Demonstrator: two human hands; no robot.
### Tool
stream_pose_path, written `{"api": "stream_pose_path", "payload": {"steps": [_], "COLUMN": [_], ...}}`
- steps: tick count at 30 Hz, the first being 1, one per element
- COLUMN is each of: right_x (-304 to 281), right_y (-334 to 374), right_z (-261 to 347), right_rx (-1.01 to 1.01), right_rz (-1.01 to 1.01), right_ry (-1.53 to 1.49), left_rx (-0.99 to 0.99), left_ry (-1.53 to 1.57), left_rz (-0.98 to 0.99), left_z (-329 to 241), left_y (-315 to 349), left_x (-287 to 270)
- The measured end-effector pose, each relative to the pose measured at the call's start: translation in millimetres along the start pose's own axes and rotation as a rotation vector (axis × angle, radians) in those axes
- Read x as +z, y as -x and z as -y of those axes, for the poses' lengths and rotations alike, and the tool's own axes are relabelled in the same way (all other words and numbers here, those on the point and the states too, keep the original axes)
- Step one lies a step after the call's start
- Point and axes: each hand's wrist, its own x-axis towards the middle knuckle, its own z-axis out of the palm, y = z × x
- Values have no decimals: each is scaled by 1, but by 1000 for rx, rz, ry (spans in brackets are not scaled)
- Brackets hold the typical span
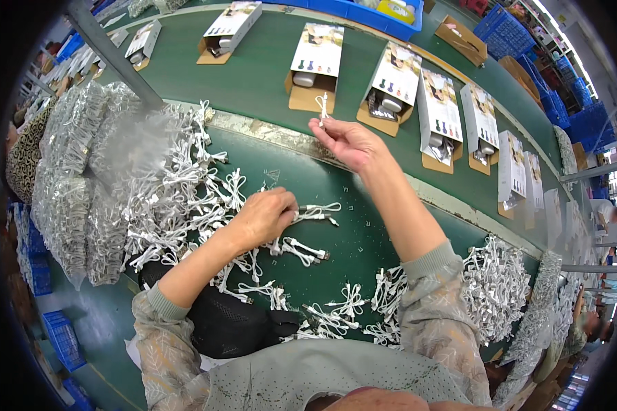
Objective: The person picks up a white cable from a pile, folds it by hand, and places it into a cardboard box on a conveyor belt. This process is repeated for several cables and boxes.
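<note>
My right hand (353, 144) reaches forward over the edge of the belt, its fingers pinching a small bundled white cable (323, 104). The cable is just in front of the open end of a white printed box (318, 51), whose brown flap (311, 101) is folded down toward me. A white rounded item (304, 79) shows inside that box. Lower and to the left, my left hand (267, 214) is closed on one end of another bundled white cable (315, 211) above the green tabletop. Its fingertips are partly hidden. Beside it spreads a heap of white cables (178, 192).
More open boxes (395, 79) stand along the green belt (267, 55). Clear plastic bags of cables (82, 185) are piled at the left. A black mesh bag (230, 322) lies near me, with another cable pile (493, 288) at the right. A metal post (113, 51) rises at the left.
</note>
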Motion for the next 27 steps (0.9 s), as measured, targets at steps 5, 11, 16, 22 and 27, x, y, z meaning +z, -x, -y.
{"api": "stream_pose_path", "payload": {"steps": [5,11,16,22,27], "right_x": [8,-22,-61,-97,-100], "right_y": [-53,-75,-6,81,81], "right_z": [2,22,12,-26,-28], "right_rx": [-152,-392,-597,-1255,-1282], "right_rz": [-215,-229,-271,8,-76], "right_ry": [-228,-58,1131,1815,1868], "left_rx": [10,92,64,-139,-149], "left_ry": [17,-182,-98,527,221], "left_rz": [109,11,17,69,-448], "left_z": [-10,-6,-11,3,40], "left_y": [9,11,9,-5,-78], "left_x": [-3,11,-4,-48,-77]}}
